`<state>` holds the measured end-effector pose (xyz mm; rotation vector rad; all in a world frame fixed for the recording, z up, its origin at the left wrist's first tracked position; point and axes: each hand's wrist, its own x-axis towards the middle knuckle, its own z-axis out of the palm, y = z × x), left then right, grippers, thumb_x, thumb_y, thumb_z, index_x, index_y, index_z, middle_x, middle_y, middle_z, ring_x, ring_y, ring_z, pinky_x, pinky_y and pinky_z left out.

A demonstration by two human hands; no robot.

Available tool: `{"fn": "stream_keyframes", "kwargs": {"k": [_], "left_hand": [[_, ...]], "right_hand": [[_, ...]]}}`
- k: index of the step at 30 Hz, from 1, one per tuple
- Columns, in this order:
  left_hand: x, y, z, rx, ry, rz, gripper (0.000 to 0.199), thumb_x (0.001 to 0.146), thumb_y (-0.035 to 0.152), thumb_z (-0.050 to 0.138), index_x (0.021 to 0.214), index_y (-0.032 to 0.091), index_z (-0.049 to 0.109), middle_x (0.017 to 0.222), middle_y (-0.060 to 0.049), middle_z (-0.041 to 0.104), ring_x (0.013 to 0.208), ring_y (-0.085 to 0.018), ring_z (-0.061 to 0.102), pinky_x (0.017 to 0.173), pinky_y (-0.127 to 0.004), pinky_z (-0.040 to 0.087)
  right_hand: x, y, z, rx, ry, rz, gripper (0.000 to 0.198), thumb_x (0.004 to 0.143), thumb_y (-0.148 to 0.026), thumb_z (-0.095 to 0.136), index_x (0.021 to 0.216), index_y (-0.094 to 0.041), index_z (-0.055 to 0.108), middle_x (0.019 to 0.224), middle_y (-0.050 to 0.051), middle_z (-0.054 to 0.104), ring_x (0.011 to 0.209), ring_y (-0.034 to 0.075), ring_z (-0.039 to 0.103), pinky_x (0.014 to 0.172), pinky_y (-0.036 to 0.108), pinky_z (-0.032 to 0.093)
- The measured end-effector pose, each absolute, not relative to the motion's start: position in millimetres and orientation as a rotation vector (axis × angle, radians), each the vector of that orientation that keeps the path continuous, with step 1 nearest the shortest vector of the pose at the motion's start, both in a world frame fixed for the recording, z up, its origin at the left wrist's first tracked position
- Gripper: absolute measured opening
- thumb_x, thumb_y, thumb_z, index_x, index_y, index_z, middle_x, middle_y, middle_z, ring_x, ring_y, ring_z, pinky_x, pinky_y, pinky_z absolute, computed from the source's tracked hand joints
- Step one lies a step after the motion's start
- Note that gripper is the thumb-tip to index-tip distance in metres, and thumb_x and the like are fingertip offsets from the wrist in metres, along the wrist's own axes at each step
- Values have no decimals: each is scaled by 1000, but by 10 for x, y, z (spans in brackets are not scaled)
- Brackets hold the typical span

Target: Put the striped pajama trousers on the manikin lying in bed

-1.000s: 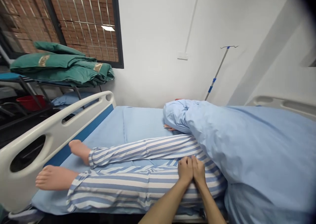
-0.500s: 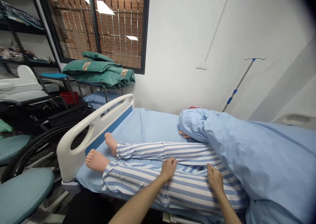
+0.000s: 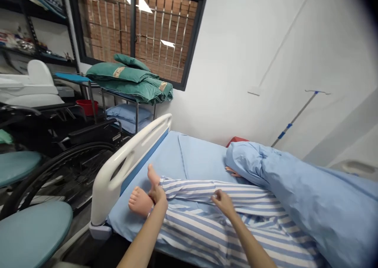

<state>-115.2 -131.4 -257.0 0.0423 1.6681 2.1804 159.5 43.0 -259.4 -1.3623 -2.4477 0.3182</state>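
A manikin in blue-and-white striped trousers [image 3: 201, 230] lies on the bed with both bare feet showing. My left hand [image 3: 159, 197] is at the far foot [image 3: 152, 176], its fingers curled about the ankle by the trouser cuff. The fingertips are partly hidden there. Beside that hand lies the near foot [image 3: 140, 201], toes up. Above the far trouser leg, around the knee, my right hand [image 3: 223, 203] has bent fingers, with thumb and forefinger apart and nothing between them. A blue quilt [image 3: 283, 177] covers the manikin's upper part; a manikin hand [image 3: 233, 172] sticks out from under its edge.
The bed's white footboard [image 3: 102, 181] rises left of the feet. Beyond it stand a wheelchair [image 3: 88, 149] and a round teal stool seat [image 3: 38, 230]. Green folded bedding [image 3: 130, 80] is piled on a rack by the window. A drip pole [image 3: 299, 116] leans at the right.
Both hands have let go of the near trouser leg. My left hand moved left to the far ankle; my right moved left and opened over the far leg. The view turned left.
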Motion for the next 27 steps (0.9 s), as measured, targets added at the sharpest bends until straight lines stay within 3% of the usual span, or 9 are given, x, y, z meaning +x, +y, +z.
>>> {"fn": "stream_keyframes", "kwargs": {"k": [2, 6, 9, 12, 18, 20, 24, 27], "left_hand": [[-1238, -1327, -2637, -119, 2038, 2214, 28, 72, 40, 34, 54, 23, 20, 57, -1, 24, 87, -27, 36, 59, -32, 24], [-1347, -1263, -2811, -169, 2455, 1970, 28, 70, 40, 36, 53, 22, 23, 57, 1, 17, 78, -25, 36, 57, -32, 20], [-1385, -1211, -2939, -191, 2488, 1865, 27, 69, 41, 37, 53, 22, 24, 57, 0, 17, 75, -25, 36, 56, -32, 18], [-1390, -1192, -3002, -288, 2390, 1937, 28, 68, 44, 37, 53, 22, 26, 58, -1, 20, 78, -24, 35, 56, -31, 20], [-1388, -1226, -2933, -323, 2193, 2058, 31, 68, 46, 33, 51, 22, 24, 62, -5, 32, 91, -27, 32, 60, -32, 25], [-1390, -1245, -2881, -330, 2130, 2081, 32, 71, 45, 29, 49, 22, 23, 64, -6, 35, 96, -28, 32, 60, -34, 26], [-1397, -1314, -2754, -234, 2253, 1732, 32, 76, 44, 21, 54, 23, 30, 72, -7, 38, 108, -31, 29, 63, -38, 31], [-1395, -1406, -2652, -68, 1958, 1752, 32, 78, 41, 19, 59, 22, 37, 71, -7, 41, 106, -32, 34, 61, -38, 35]], "right_hand": [[766, 330, -2531, -1073, -2557, 355, 32, 68, -38, 46, 92, -17, 51, 82, 5, 57, 79, 17, 52, 71, 27, 37], [-618, 45, -2566, -681, -2811, 362, 62, 57, -40, 58, 111, -15, 42, 110, 11, 49, 102, 22, 43, 82, 31, 33], [-1115, -111, -2729, -764, -2975, 482, 61, 58, -47, 57, 108, -16, 42, 103, 10, 54, 92, 23, 50, 73, 31, 36], [-1173, -140, -2895, -1029, -3011, 477, 51, 62, -50, 53, 101, -18, 43, 91, 7, 58, 80, 22, 54, 65, 30, 36], [-975, -159, -2934, -1157, -2991, 87, 35, 65, -39, 54, 90, -16, 47, 89, 11, 58, 85, 24, 54, 71, 32, 33], [-970, -196, -2898, -1183, -2989, 67, 36, 64, -39, 55, 91, -16, 46, 87, 11, 58, 85, 23, 54, 71, 32, 33], [-967, -256, -2766, -1189, -3036, 72, 45, 56, -37, 61, 93, -17, 45, 87, 10, 59, 84, 23, 55, 71, 33, 34], [-923, -279, -2539, -1195, -3042, 110, 56, 48, -38, 66, 95, -17, 45, 90, 10, 58, 85, 24, 55, 71, 33, 35]]}}
